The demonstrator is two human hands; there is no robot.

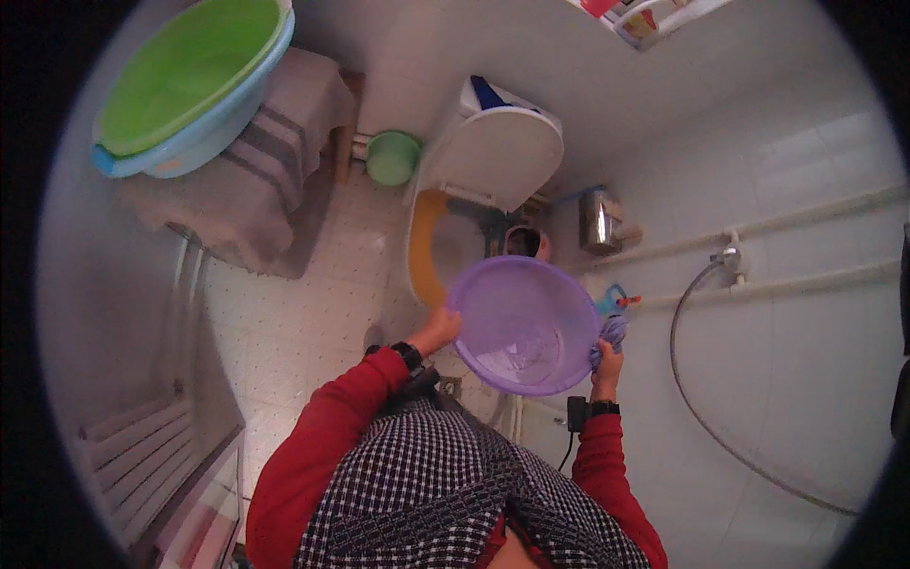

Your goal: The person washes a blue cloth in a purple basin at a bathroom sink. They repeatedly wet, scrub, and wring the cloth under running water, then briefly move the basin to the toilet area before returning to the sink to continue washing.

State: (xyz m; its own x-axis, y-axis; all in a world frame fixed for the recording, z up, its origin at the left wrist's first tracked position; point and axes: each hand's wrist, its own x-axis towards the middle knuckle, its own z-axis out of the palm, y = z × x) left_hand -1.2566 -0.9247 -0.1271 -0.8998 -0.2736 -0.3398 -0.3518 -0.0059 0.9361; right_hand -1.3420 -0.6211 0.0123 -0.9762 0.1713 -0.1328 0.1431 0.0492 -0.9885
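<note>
A round purple plastic basin [526, 320] is held up in front of me, its inside facing the camera. My left hand [442, 330] grips its left rim. On the opposite side, my right hand [607, 363] grips the right rim and also has a bunched bluish cloth [613, 331] against it. Some liquid or wet sheen seems to lie at the bottom of the basin, but I cannot tell how much. Just beyond the basin stands a toilet with its white lid [508, 153] raised; an orange-yellow seat cover [428, 242] shows, and the basin hides the bowl's front.
Green and blue basins [192, 85] rest on a cloth-covered stand [277, 156] at upper left. A small green bucket [393, 158] sits beside the toilet. On the right wall run pipes [803, 217] and a hanging hose [677, 355]. A metal holder [598, 222] is fixed nearby.
</note>
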